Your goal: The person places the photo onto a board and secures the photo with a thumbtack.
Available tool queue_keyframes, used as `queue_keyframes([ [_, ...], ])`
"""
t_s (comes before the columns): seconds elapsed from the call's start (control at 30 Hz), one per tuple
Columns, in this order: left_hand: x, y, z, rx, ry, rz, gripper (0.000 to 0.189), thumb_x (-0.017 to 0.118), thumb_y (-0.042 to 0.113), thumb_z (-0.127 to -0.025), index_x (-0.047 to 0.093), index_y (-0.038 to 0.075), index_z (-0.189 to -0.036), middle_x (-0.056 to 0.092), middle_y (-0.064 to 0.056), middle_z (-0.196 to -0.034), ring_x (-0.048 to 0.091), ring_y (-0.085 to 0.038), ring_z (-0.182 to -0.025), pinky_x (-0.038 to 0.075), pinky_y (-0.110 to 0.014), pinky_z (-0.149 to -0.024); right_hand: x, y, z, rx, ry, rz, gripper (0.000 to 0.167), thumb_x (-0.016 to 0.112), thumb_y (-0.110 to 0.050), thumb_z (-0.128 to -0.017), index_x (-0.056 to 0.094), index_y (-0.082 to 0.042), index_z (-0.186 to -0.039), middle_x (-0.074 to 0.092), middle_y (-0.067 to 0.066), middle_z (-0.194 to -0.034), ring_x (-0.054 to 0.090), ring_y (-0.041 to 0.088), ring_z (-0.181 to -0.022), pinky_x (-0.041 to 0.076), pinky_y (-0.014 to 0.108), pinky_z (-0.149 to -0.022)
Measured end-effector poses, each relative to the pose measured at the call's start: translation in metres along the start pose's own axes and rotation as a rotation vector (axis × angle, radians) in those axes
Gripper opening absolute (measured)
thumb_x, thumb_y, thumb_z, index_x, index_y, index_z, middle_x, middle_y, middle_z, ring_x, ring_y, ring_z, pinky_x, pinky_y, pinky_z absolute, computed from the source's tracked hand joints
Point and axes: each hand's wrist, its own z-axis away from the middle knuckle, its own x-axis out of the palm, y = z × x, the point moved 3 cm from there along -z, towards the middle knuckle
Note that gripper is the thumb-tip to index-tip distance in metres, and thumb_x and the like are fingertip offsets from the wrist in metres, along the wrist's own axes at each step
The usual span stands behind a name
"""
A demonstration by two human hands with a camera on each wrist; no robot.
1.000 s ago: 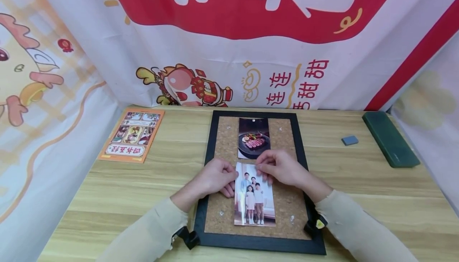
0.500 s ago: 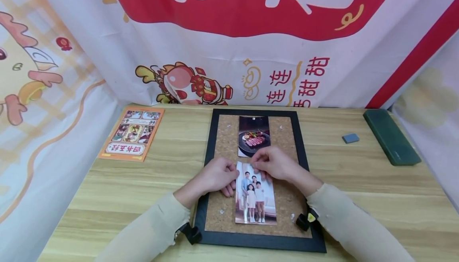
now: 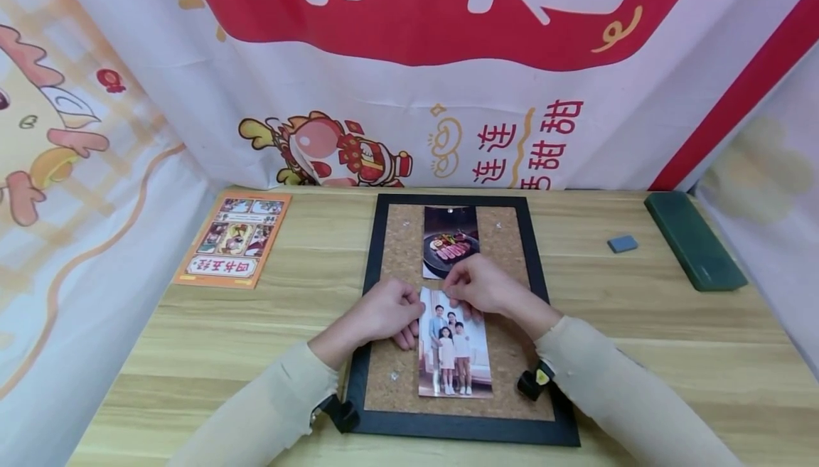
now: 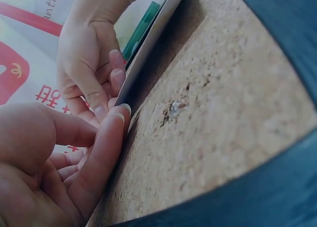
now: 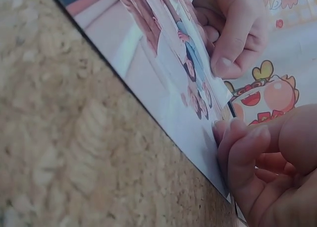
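Note:
A family photo lies upright on the cork board, below a pinned food photo. My left hand pinches the family photo's upper left edge between thumb and fingers. At the middle of its top edge, my right hand has thumb and fingertips pinched together; what they hold is nearly hidden, apparently a small clear push pin. The right wrist view shows both hands close together, with the left hand beyond the photo. In the left wrist view, the photo's edge stands slightly off the cork.
A black frame borders the board. Clear push pins sit near its corners. An orange booklet lies at the left; a blue eraser and a dark green case lie at the right. A printed curtain hangs behind.
My right hand has shifted left along the photo's top edge, from near its right corner to about the middle. My left hand and the photo have hardly moved.

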Motion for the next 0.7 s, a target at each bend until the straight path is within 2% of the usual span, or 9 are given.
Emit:
queue_keyframes([
  [0.47, 0.0007, -0.0006, -0.0004, 0.004, 0.0, 0.001, 0.022, 0.058, 0.01, -0.109, 0.068, 0.001, -0.092, 0.072, -0.01, -0.073, 0.069, -0.013, -0.052, 0.064, -0.031, -0.052, 0.0016, 0.0007, -0.0034, 0.059, -0.001, 0.014, 0.01, 0.065, -0.01, -0.108, 0.072, -0.006, -0.101, 0.07, 0.008, -0.079, 0.058, 0.016, -0.051, 0.049, 0.026, -0.044],
  [0.7, 0.0017, -0.0006, -0.0017, 0.01, -0.004, 0.013, 0.021, 0.059, 0.009, -0.109, 0.067, 0.001, -0.091, 0.072, -0.011, -0.072, 0.069, -0.013, -0.052, 0.064, -0.031, -0.052, 0.001, -0.0016, -0.004, 0.033, -0.006, 0.035, 0.01, 0.064, -0.007, -0.107, 0.068, -0.004, -0.099, 0.067, 0.008, -0.074, 0.06, 0.016, -0.05, 0.052, 0.028, -0.044],
])
